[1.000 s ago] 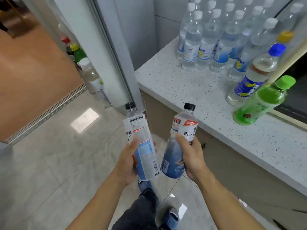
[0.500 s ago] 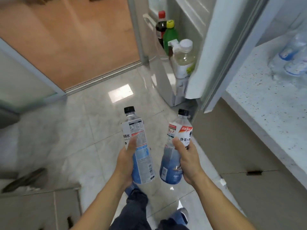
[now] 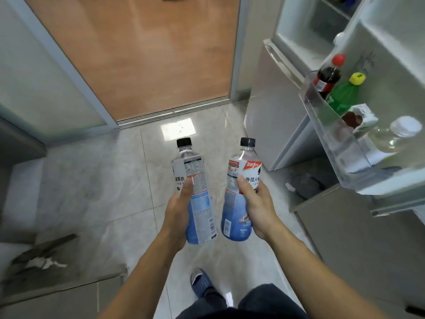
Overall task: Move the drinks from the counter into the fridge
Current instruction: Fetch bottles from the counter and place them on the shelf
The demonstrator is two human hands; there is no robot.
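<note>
While both drinks ride upright over the tiled floor (image 3: 96,180), the left hand (image 3: 178,212) grips the white-labelled bottle (image 3: 195,192) and the right hand (image 3: 257,203) grips the blue-labelled bottle (image 3: 240,194) — thumbs across the labels. Best, I judge, to swing right toward the open fridge door shelf (image 3: 331,139) and seat one bottle at a time, avoiding the cola bottle (image 3: 326,77), green bottle (image 3: 345,95) and clear bottle (image 3: 395,137) already there.

We see bare floor (image 3: 110,180) between us and the fridge (image 3: 276,116). Its open door (image 3: 391,42) juts out at right; the door shelf (image 3: 326,125) is lined with bottles (image 3: 340,97), with a gap at its near end.
</note>
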